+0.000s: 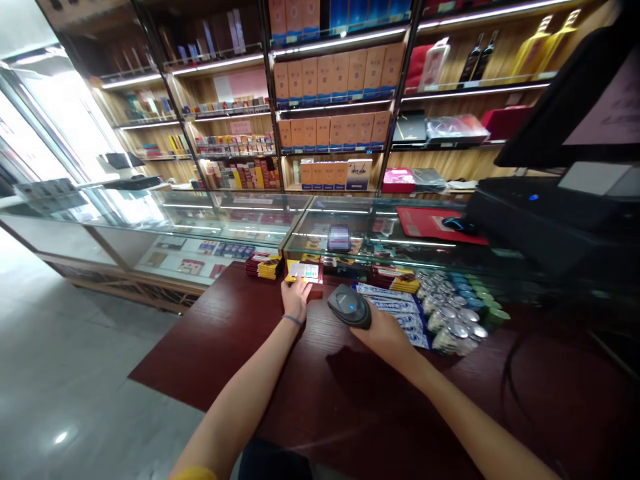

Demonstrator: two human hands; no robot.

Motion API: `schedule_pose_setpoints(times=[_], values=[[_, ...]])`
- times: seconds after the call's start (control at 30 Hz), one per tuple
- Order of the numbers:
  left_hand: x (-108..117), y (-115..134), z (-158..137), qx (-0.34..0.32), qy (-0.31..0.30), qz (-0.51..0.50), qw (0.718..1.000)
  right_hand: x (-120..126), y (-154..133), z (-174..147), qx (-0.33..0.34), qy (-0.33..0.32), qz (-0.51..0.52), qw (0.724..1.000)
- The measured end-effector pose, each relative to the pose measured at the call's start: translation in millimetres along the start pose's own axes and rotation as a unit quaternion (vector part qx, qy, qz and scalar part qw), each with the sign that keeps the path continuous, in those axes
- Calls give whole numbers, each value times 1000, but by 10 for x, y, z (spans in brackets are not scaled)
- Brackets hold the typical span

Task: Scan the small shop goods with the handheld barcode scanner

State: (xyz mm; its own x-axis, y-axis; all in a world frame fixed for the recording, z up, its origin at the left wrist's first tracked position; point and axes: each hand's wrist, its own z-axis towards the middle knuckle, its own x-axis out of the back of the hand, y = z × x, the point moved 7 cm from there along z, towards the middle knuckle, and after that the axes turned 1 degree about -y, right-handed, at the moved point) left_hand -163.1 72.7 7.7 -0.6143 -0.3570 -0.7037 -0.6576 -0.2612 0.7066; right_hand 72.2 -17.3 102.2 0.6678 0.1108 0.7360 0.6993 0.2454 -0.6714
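Observation:
My right hand is wrapped round the handle of a dark grey handheld barcode scanner, whose head with a small blue light points ahead and to the left over the dark red counter. Beyond and to the left of it, my left hand has its fingers on the near edge of a flat yellow-and-red packet. The packet's pale, brightly lit face is turned up; its print is too small to read. A stack of similar packets lies just left of it.
Blue-and-white sachets, jars with silver lids and another stack of packets lie right of the scanner. A glass display case runs behind the counter. A black monitor stands at right, near a mouse on a red mat.

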Motion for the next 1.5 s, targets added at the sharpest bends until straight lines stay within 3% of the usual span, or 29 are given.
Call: schedule_pose_setpoints(times=[0.1, 0.27, 0.5, 0.63, 0.77, 0.97, 1.17, 1.27, 1.4, 1.5], values=[[-12, -13, 12, -1, -18, -7, 1000, -2, -13, 1, 9, 1, 5, 1000], [-6, 2, 3, 7, 26, 6, 1000, -8, 17, 6, -21, -3, -9, 1000], [-22, 60, -48, -15, 36, 50, 998, 17, -19, 17, -24, 15, -16, 999], [-63, 229, -55, -71, 34, 94, 992, 28, -48, 33, -19, 18, 4, 1000], [-46, 578, 18, -174, 51, 141, 973, 43, -56, 50, 6, 39, 69, 997], [47, 1276, 171, -330, 30, 303, 894, 56, -105, 47, 56, 51, 146, 986], [154, 1801, 386, -376, -11, 446, 812, 35, -106, 53, 65, 54, 149, 985], [128, 1866, 477, -387, -75, 521, 758, 24, -88, 73, 53, 50, 150, 986], [115, 1746, 564, -364, -142, 615, 685, 33, -71, 80, 47, 46, 155, 986], [124, 1653, 603, -354, -165, 641, 661, 46, -86, 67, 62, 45, 155, 985]])
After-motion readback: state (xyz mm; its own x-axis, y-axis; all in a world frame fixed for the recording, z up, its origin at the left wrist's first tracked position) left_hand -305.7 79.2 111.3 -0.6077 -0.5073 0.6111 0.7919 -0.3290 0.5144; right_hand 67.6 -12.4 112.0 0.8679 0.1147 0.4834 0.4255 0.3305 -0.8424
